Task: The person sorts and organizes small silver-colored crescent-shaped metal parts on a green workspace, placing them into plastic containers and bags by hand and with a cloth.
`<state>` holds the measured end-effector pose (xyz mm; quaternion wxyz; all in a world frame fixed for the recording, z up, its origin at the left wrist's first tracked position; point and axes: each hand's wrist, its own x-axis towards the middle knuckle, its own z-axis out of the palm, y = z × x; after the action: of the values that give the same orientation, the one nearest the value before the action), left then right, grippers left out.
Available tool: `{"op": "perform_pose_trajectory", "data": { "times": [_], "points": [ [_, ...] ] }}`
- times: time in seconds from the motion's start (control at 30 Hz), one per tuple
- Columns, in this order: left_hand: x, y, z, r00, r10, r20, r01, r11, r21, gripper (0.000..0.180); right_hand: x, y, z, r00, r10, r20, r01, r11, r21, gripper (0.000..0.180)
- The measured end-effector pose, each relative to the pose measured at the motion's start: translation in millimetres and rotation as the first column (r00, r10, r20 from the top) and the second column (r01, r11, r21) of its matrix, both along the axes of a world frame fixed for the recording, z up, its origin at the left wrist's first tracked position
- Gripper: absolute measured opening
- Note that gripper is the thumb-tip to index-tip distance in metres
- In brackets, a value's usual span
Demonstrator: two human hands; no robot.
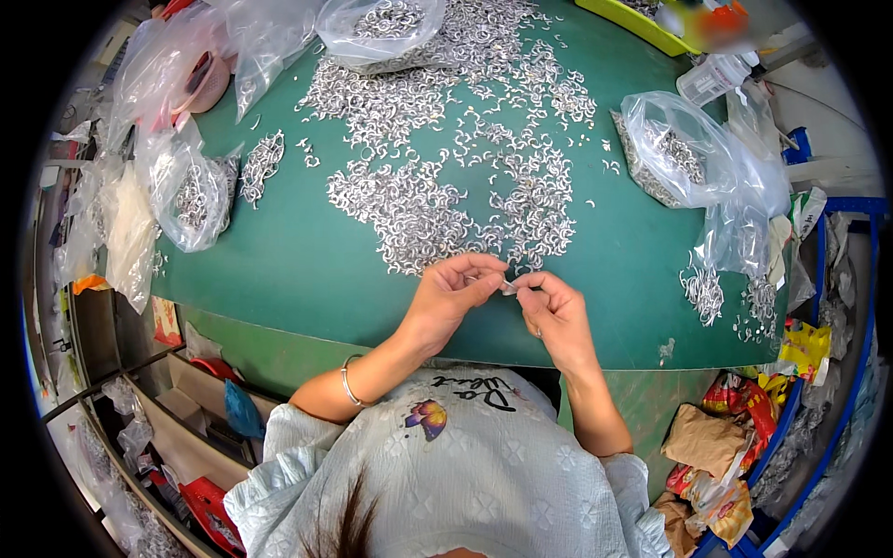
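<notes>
My left hand [453,290] and my right hand [551,307] meet at the near edge of the green table [298,260]. Between their fingertips they pinch a small silver metal ring piece [509,286]. A thin bangle sits on my left wrist. Just beyond my fingers lies a wide spread of small silver metal rings [437,158], loose on the green surface.
Clear plastic bags with more metal rings sit at the left [191,191], the far middle [377,28] and the right [674,153]. A white plastic bottle [712,76] stands at the far right. Snack wrappers and bags fill a blue rack [744,437] at the lower right. Shelves are at the lower left.
</notes>
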<state>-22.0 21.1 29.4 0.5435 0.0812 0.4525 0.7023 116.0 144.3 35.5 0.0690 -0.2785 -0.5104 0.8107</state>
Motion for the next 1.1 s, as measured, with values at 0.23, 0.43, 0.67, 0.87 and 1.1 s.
{"op": "perform_pose_trajectory", "data": {
  "times": [0.23,0.43,0.67,0.87,1.1],
  "points": [
    [7,0,6,0.963,-0.059,-0.262,0.026,0.991,-0.128,0.019,-4,-8,4,0.998,-0.056,0.028,0.051,0.988,0.145,0.010],
    [5,6,0,0.895,-0.069,-0.441,0.067,0.998,-0.020,0.012,1,-6,-10,1.000,-0.026,-0.009,0.026,0.998,-0.059,0.014],
    [-19,-7,-1,0.850,-0.091,-0.519,-0.034,0.973,-0.227,0.008,-10,-6,-2,0.995,-0.012,0.098,0.014,1.000,-0.019,0.014],
    [-96,-60,-4,0.563,0.155,-0.812,-0.489,0.855,-0.176,0.013,-5,-1,-9,0.988,-0.150,0.039,0.155,0.964,-0.215,0.015],
    [-223,-116,-33,0.160,0.206,-0.965,-0.851,0.524,-0.029,0.031,-13,-3,-8,0.988,-0.148,0.050,0.155,0.967,-0.200,0.015]
  ]
}}
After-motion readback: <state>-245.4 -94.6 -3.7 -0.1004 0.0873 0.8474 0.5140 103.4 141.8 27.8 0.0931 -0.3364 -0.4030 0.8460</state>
